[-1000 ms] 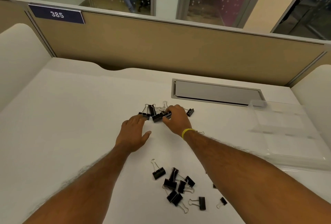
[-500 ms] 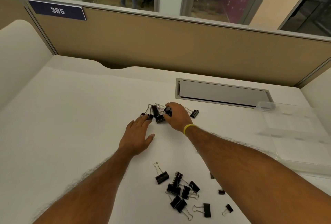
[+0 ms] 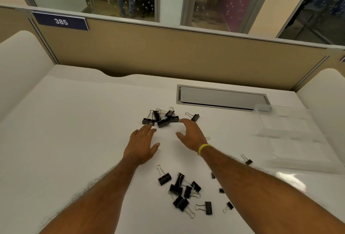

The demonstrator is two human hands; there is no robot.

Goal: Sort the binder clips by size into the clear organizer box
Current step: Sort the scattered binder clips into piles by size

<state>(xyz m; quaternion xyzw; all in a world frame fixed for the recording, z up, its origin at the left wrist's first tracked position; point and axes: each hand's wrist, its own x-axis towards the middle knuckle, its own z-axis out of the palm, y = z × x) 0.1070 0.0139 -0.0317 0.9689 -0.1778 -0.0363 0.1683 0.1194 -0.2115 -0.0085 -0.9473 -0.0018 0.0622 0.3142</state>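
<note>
far clip pile [image 3: 161, 118] behind near clip pile [image 3: 183, 191] | organizer box [image 3: 298, 140] right

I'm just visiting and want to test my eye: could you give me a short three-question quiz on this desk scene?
1. True or false: the right hand is gripping a binder clip.
2. Which wrist wears the yellow band?
3. The clear organizer box holds: A) many clips, B) no visible clips, C) pens.

Key: 1 false, both it and the left hand are open, just short of the far pile of clips. 2 the right. 3 B.
</note>
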